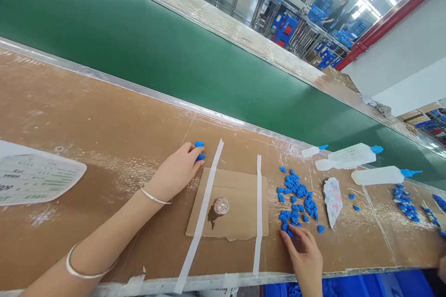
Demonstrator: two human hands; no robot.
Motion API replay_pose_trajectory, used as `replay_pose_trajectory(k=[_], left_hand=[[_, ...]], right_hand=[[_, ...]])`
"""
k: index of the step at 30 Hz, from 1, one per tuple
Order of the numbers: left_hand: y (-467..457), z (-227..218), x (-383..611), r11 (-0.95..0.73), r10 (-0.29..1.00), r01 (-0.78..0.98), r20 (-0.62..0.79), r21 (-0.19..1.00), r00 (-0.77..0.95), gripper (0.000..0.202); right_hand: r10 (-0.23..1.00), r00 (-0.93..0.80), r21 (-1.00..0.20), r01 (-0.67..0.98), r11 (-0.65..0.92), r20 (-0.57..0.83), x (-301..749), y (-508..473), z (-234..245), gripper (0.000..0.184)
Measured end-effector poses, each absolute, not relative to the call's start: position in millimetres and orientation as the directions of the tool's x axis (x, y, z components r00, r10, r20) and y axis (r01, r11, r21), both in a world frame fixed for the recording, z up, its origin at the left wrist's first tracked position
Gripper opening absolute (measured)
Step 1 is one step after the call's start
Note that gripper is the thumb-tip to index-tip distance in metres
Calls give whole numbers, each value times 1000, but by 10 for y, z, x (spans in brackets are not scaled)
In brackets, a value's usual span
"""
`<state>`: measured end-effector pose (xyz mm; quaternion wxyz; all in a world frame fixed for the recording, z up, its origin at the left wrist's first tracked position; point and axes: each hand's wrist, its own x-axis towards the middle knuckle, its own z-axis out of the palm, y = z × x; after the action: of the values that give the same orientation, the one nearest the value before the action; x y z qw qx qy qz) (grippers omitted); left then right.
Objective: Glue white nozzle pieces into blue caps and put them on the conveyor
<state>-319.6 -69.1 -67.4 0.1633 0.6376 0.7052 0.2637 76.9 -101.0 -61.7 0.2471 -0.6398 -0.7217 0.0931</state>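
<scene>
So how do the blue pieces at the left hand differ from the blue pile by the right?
Only a few pieces show at the left hand; the pile by the right hand has many. The pieces sit close together; the pile spreads loosely. The pieces are off the cardboard's far left corner, the pile to its right. Both are blue.

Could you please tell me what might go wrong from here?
The small round container on the cardboard sits between the left grip and right grip, so a crossing arm might knock it. The loose blue pieces beside the right grip could scatter if brushed, perhaps falling off the bench.
</scene>
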Motion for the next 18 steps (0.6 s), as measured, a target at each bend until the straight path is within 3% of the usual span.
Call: replay_pose_trajectory(k=[5, 8, 14, 18], left_hand=[[-823, -643, -3217, 7, 972, 836, 194, 549, -136, 34], [-1100, -579, -3346, -7, 961, 803, 226, 596, -159, 36], [-1674, -506, -3701, 158, 951, 707, 86, 689, -296, 33], [-1868, -483, -3792, 152, 973, 719, 25, 678, -229, 31]], right_hand=[[967, -118, -456, 864, 212, 226, 728, -955, -675, 40], [966, -139, -453, 862, 227, 219, 747, -921, -653, 42], [964, -188, -388, 887, 249, 189, 842, -825, -680, 53], [966, -211, -350, 902, 252, 150, 927, -724, -754, 60]])
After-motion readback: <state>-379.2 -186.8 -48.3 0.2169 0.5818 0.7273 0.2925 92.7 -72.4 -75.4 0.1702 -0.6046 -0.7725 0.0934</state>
